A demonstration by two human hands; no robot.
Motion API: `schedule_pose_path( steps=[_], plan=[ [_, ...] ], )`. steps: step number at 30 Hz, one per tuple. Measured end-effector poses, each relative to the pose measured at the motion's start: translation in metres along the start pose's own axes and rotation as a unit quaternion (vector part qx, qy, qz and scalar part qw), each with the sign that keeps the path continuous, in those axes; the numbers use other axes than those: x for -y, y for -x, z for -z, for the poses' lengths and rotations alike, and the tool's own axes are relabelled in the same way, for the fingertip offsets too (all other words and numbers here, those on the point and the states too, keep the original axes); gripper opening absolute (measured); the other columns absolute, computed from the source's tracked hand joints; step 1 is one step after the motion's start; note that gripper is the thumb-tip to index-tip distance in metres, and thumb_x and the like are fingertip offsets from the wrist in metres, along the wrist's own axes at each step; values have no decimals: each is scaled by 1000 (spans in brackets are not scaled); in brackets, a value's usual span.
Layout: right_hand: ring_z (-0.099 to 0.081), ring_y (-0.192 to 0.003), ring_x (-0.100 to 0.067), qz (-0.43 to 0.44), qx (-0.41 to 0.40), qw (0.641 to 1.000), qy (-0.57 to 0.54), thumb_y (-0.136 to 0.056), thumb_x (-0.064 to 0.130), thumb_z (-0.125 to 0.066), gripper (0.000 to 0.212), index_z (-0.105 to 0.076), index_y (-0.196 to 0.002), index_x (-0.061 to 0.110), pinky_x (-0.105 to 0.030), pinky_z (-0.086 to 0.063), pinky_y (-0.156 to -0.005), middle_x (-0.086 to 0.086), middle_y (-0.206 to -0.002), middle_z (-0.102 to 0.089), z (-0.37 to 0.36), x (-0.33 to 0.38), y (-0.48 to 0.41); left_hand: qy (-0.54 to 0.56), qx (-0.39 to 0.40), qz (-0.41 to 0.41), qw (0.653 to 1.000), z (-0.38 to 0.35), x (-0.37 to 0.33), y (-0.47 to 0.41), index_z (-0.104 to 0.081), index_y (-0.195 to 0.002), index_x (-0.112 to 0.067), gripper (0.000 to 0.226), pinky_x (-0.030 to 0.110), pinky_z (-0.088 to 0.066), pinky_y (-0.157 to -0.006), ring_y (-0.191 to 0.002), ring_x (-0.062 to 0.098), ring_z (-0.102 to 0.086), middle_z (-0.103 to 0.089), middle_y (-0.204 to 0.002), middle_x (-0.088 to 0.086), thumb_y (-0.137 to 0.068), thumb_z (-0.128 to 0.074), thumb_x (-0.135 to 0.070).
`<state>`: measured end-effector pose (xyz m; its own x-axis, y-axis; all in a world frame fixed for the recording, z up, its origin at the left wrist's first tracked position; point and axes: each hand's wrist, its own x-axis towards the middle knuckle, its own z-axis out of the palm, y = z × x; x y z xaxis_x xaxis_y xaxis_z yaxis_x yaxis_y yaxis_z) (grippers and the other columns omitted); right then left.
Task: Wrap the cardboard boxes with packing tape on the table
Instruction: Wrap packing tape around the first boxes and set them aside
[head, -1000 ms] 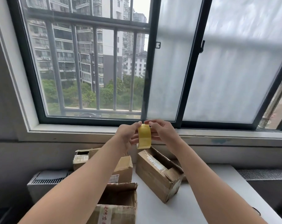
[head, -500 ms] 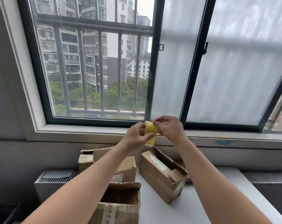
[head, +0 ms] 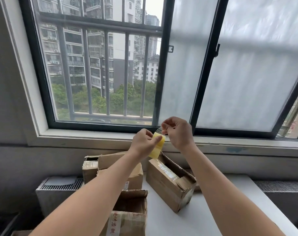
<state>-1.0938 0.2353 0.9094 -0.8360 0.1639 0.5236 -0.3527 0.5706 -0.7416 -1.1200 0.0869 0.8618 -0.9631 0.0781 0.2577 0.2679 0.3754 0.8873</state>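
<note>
Head: tape roll (head: 158, 148) in left hand (head: 142, 143)

Glossy translucent yellow tape roll (head: 157, 145), matt creased cardboard boxes (head: 170, 183), smooth white table (head: 187, 222).

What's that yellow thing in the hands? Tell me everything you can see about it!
It is a tape roll, pale yellow and see-through, shiny like plastic, seen nearly edge-on and a little tilted. The left hand grips it, with the thumb lying across its band. The right hand pinches its clear loose end, peeled up just off the top. The roll is held up in the air in front of the window sill, above the open boxes.
</note>
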Motion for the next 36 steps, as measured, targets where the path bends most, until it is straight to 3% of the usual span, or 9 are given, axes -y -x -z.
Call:
schedule_pose_path(
  steps=[6, 12, 15, 18, 23, 26, 29, 32, 36],
  plan=[
    [-75, -67, -15, -25, 26, 999, -33, -95, 14, -73, 12, -69, -86, 21, -38, -64, -75, 2, -78, -73, 9, 1, -7, 101, 106, -32, 989, 4, -4, 15, -56, -131, -20, 48, 15, -49, -60, -74, 8, -69, -74, -89, 5, -91, -76, -36],
    [-72, -64, -4, 24, 17, 999, 25, -96, 10, -71, 14, -68, -86, 20, -14, -54, -63, 9, -77, -72, 13, 12, -6, 127, 128, -17, 983, 5, -5, 17, -61, -123, -23, 37, 21, -50, -56, -71, 8, -69, -75, -87, 2, -91, -77, -31],
    [-73, -64, -5, 51, 23, 998, 21, -94, 10, -72, 8, -71, -89, 15, -18, -57, -66, 6, -79, -74, 15, 22, -9, 85, 100, -4, 991, 9, -1, 9, -66, -113, -23, 27, 24, -50, -63, -86, 13, -65, -70, -102, -1, -92, -75, -39],
    [-74, -65, -6, 60, 63, 995, 42, -94, 12, -73, 3, -74, -93, 9, -18, -56, -66, 3, -80, -75, 16, 26, -12, 70, 162, -7, 984, 8, 2, 9, -70, -114, -22, 28, 22, -52, -66, -87, 11, -67, -74, -104, 1, -94, -72, -42],
    [-76, -71, -11, 54, 76, 996, 13, -93, 17, -76, 7, -74, -96, 11, -40, -62, -81, 3, -86, -76, 20, 14, -14, 58, 127, -31, 990, 7, 13, 7, -72, -105, -23, 27, 28, -56, -59, -69, 9, -62, -63, -85, 4, -91, -74, -45],
    [-76, -75, -12, 61, 92, 994, 6, -90, 18, -78, 7, -77, -95, 14, -45, -62, -84, 4, -86, -77, 20, 11, -13, 13, 104, -61, 993, 10, 13, 1, -72, -92, -29, 22, 34, -58, -83, -91, 13, -64, -56, -104, 2, -85, -78, -50],
    [-76, -81, -15, 49, 109, 993, -22, -89, 18, -79, 4, -79, -91, 21, -49, -62, -84, 4, -86, -78, 18, 11, -13, 51, 96, -98, 989, 15, 3, -6, -72, -100, -28, 20, 26, -55, -89, -108, 10, -67, -66, -119, -4, -86, -81, -40],
    [-76, -85, -18, 41, 121, 991, -34, -88, 18, -81, 5, -79, -90, 23, -48, -62, -84, 4, -86, -78, 16, 11, -13, 113, 106, -116, 981, 16, -6, -10, -73, -114, -10, 30, 24, -59, -86, -99, 12, -75, -78, -107, 4, -90, -79, -26],
    [-76, -77, -20, 34, 95, 994, -42, -88, 15, -80, 4, -80, -92, 17, -44, -64, -74, 2, -82, -78, 13, 10, -10, 149, 100, -94, 979, 14, -5, -8, -78, -101, -6, 14, 38, -63, -83, -83, 25, -78, -79, -87, 12, -92, -75, -17]
  ],
)
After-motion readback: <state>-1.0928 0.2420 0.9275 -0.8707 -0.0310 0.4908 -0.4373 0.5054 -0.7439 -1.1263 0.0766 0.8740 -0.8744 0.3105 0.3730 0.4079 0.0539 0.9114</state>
